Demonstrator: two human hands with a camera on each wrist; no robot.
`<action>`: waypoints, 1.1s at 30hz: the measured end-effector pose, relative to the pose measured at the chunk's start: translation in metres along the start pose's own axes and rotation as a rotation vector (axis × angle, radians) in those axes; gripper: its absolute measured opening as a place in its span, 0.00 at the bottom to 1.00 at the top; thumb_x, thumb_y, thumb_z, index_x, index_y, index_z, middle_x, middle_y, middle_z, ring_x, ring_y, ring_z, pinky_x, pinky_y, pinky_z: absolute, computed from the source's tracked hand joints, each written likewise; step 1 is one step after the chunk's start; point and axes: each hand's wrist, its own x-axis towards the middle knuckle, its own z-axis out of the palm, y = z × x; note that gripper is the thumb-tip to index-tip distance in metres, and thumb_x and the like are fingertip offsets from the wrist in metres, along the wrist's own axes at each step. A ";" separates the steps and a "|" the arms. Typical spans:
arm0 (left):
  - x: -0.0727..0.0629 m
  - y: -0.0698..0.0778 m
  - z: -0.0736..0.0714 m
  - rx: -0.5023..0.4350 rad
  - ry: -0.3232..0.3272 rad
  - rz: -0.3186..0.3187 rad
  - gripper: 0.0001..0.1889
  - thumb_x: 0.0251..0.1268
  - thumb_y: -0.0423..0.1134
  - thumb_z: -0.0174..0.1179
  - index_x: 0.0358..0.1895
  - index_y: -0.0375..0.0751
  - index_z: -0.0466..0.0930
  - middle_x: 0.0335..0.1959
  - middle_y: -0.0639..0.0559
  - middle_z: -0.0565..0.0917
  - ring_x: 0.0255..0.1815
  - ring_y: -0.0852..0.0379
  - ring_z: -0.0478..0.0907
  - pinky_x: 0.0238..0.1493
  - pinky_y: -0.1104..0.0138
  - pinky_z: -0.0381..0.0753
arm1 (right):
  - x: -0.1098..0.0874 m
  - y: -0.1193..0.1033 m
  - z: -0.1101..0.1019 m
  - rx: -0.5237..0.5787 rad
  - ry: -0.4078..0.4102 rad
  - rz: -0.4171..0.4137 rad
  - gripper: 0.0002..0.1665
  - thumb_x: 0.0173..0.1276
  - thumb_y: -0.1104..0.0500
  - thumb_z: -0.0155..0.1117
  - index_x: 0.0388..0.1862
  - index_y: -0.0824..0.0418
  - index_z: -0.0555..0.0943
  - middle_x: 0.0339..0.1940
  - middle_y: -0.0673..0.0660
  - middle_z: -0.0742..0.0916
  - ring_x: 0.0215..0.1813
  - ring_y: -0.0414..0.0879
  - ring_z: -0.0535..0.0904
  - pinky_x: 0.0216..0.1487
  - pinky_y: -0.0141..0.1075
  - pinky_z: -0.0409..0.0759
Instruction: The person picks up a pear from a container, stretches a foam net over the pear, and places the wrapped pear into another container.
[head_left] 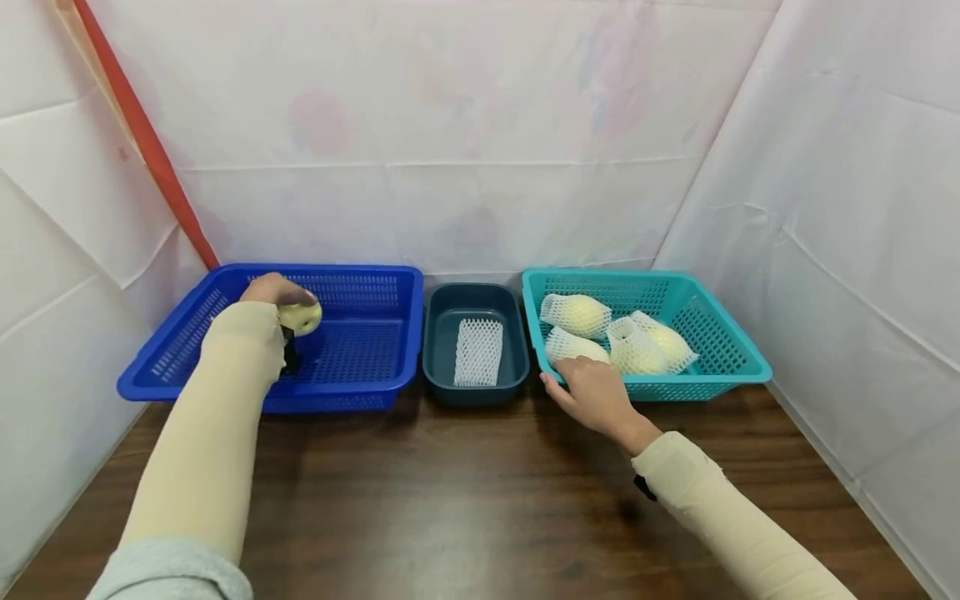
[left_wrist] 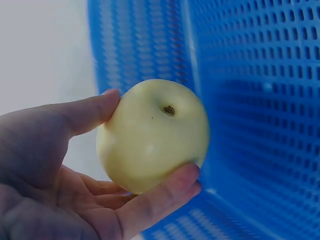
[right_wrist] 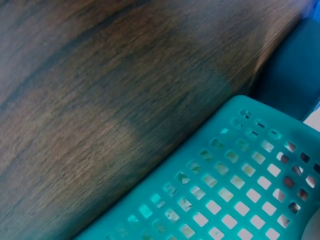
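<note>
My left hand (head_left: 273,292) is over the blue basket (head_left: 408,333) and holds a pale yellow apple (left_wrist: 152,135). In the left wrist view, the thumb lies on one side of the apple and the fingers curl round the other; its dimpled end faces the camera. At the near left corner of the teal basket (head_left: 723,333), my right hand (head_left: 592,398) grips the rim, thumb outside and fingers over the inner side. Just beyond those fingers lies a pale fruit in a white foam net (head_left: 577,343). The fingertips are partly hidden.
Several other netted fruits (head_left: 581,315) lie in the teal basket. Between the baskets stands a dark green tray (head_left: 429,342) with a flat white foam net (head_left: 478,352) in it. All three containers stand along the back of a brown wooden table (head_left: 450,500), before white cloth walls (head_left: 480,217).
</note>
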 end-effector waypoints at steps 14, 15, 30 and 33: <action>-0.039 0.039 0.031 0.088 0.275 0.494 0.42 0.64 0.47 0.61 0.69 0.22 0.50 0.59 0.22 0.65 0.53 0.29 0.69 0.45 0.43 0.73 | 0.003 0.005 -0.002 0.023 -0.007 -0.013 0.18 0.72 0.48 0.52 0.23 0.53 0.73 0.18 0.48 0.75 0.24 0.45 0.74 0.22 0.40 0.71; -0.044 0.040 0.036 0.068 0.292 0.530 0.42 0.64 0.46 0.62 0.70 0.24 0.50 0.60 0.23 0.66 0.53 0.29 0.70 0.45 0.43 0.74 | 0.003 0.004 -0.003 0.034 -0.007 -0.010 0.17 0.72 0.48 0.53 0.24 0.53 0.74 0.19 0.48 0.76 0.24 0.45 0.74 0.23 0.40 0.71; -0.099 0.039 0.114 -0.227 0.305 0.908 0.41 0.52 0.31 0.71 0.69 0.34 0.57 0.61 0.35 0.68 0.52 0.40 0.75 0.37 0.56 0.82 | 0.007 -0.022 -0.018 0.372 0.072 0.076 0.22 0.72 0.49 0.55 0.56 0.63 0.74 0.50 0.58 0.80 0.51 0.49 0.75 0.50 0.47 0.75; -0.105 0.039 0.129 -0.260 0.268 0.957 0.42 0.50 0.30 0.72 0.68 0.34 0.58 0.61 0.36 0.68 0.53 0.41 0.75 0.39 0.57 0.82 | 0.012 -0.041 -0.025 0.513 0.069 0.046 0.26 0.71 0.50 0.58 0.62 0.63 0.70 0.57 0.58 0.76 0.58 0.49 0.72 0.57 0.47 0.72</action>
